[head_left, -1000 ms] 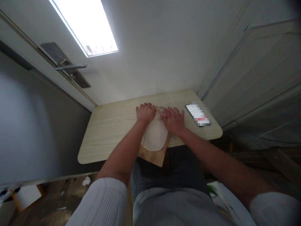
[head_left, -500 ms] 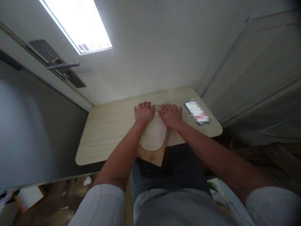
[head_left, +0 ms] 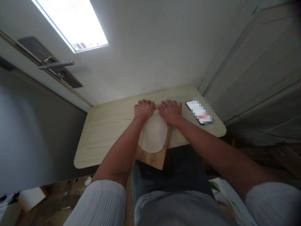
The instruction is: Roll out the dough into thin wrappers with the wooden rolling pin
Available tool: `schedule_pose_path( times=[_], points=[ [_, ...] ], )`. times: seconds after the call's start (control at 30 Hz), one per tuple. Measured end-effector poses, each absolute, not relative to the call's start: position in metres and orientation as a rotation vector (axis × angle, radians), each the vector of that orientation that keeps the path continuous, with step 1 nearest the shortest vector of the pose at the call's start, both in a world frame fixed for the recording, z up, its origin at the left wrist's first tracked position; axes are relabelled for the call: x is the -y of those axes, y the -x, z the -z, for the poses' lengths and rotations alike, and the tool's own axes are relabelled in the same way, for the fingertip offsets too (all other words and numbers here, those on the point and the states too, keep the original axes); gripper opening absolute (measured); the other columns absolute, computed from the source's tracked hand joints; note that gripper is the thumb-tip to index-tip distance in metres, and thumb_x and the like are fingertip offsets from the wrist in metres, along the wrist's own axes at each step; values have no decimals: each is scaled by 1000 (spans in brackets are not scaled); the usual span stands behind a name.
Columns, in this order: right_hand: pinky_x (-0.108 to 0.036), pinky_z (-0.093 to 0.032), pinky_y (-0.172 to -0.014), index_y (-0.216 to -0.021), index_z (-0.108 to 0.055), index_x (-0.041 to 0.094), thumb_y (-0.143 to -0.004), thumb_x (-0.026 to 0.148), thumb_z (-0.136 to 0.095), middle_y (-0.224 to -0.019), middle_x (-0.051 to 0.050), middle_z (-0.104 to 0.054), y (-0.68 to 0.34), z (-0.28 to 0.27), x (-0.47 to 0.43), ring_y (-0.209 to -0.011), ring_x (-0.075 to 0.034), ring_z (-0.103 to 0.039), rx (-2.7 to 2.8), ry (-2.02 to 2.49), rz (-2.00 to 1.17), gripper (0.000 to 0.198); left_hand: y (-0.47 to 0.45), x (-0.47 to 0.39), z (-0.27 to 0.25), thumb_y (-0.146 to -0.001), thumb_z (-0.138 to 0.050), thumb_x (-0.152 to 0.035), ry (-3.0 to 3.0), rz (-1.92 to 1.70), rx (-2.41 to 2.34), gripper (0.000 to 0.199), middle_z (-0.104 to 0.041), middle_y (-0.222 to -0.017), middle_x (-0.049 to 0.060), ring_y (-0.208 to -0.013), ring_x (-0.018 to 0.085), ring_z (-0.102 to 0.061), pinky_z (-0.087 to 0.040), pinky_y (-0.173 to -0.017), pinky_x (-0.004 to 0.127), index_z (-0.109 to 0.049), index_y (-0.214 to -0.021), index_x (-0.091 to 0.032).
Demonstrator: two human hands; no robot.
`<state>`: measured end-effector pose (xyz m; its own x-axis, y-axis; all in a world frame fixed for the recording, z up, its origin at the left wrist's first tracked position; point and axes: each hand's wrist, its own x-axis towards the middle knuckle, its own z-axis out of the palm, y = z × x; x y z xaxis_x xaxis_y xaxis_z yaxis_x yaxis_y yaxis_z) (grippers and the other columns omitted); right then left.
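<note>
A pale, flat, oval sheet [head_left: 154, 135], smooth like rolled dough, lies on a wooden board [head_left: 150, 157]. My left hand [head_left: 144, 109] is palm down at the far left end of the sheet, with its fingers bent forward. My right hand [head_left: 171, 110] mirrors it on the far right, its thumb turned inward. Between the two thumbs shows the thin, shiny, curved edge [head_left: 158, 105] of something both hands close on. The hands cover most of that thing, so its kind cannot be told.
The board rests on a light wood table [head_left: 101, 135] and juts past its near edge towards my lap. To the right lies a phone [head_left: 199, 113], partly blurred out. Behind the table stands a door with a metal handle [head_left: 56, 65] and a bright window pane [head_left: 75, 22].
My view has shifted slightly. Both hands stay at the far end of the sheet, and slightly more of its surface shows on the near side of them.
</note>
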<state>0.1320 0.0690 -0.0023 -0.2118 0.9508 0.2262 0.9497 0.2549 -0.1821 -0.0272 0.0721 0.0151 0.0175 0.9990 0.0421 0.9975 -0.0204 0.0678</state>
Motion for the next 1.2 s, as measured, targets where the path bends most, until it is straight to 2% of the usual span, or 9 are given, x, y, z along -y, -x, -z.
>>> schedule_pose_path(
  times=[0.23,0.47,0.63,0.77,0.93,1.2],
  points=[
    [-65,-24,-103,-125,-67,22,-102,48,-26,-133,-16,-62,-128,0,-81,-121,-39,-49,2258,1783,-12,53,29,-85,-15,-102,-29,-51,-2172,-122,-2173,46,-59,-132,16,-126,35,-46,-43,-99,55,-61,-126,-29],
    [-66,-25,-102,-122,-68,20,-102,45,-26,-129,-17,-64,-125,-4,-87,-119,-39,-51,2257,1809,-30,52,31,-101,-14,-102,-19,-50,-2173,-157,-2204,55,-65,-123,18,-117,35,-56,-47,-92,52,-62,-121,-21],
    [-67,-28,-99,-116,-70,20,-101,41,-30,-124,-17,-66,-125,-6,-94,-115,-40,-53,2290,1810,-31,48,32,-109,-13,-102,-20,-51,-2126,-179,-2223,55,-68,-121,18,-117,34,-58,-44,-97,53,-63,-119,-21],
    [-67,-29,-99,-118,-70,19,-100,40,-32,-126,-19,-64,-124,-7,-100,-116,-40,-53,2320,1822,-47,47,34,-117,-11,-102,-19,-52,-2129,-160,-2196,55,-67,-124,17,-119,34,-58,-42,-98,54,-62,-124,-24],
    [-67,-29,-98,-118,-70,19,-100,39,-30,-126,-19,-64,-124,-6,-106,-117,-41,-52,2319,1819,-59,48,36,-125,-8,-102,-13,-52,-2133,-192,-2217,63,-69,-121,17,-116,34,-60,-43,-97,52,-64,-120,-21],
    [-64,-31,-99,-120,-68,19,-98,36,-34,-127,-18,-64,-123,-9,-111,-118,-39,-51,2304,1824,-81,45,37,-131,-8,-102,-13,-51,-2119,-235,-2222,63,-70,-120,17,-115,35,-61,-44,-95,52,-64,-121,-20]
  ],
)
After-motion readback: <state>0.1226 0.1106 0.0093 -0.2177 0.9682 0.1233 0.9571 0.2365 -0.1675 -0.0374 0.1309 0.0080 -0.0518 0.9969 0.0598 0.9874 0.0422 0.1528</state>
